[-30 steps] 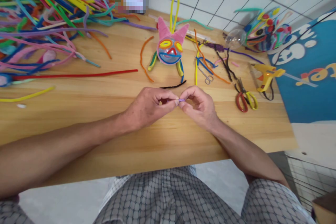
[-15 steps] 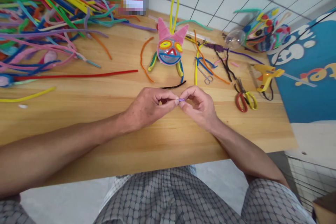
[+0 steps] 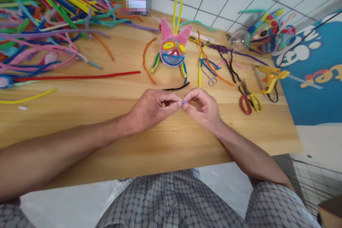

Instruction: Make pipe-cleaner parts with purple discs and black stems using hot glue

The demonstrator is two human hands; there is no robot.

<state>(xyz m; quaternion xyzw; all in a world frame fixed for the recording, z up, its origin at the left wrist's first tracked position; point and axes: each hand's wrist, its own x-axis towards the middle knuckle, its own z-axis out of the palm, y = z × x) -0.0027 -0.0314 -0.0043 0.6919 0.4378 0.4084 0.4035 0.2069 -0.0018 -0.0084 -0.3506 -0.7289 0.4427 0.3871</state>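
Between the fingertips of both hands is a short piece of purple pipe cleaner, mostly hidden by the fingers. My left hand pinches its left end, and my right hand pinches the other end close by. Just beyond the hands lies a black pipe cleaner. Behind that sits a clear ball figure with pink ears, yellow and orange eyes, a red nose, a blue mouth and a yellow loop on top. An orange pipe cleaner curves along its left side.
A heap of coloured pipe cleaners fills the back left, with a red one reaching inward. At right lie red-and-yellow scissors, small metal scissors and a yellow glue gun. A clear ball rests near the tiled wall.
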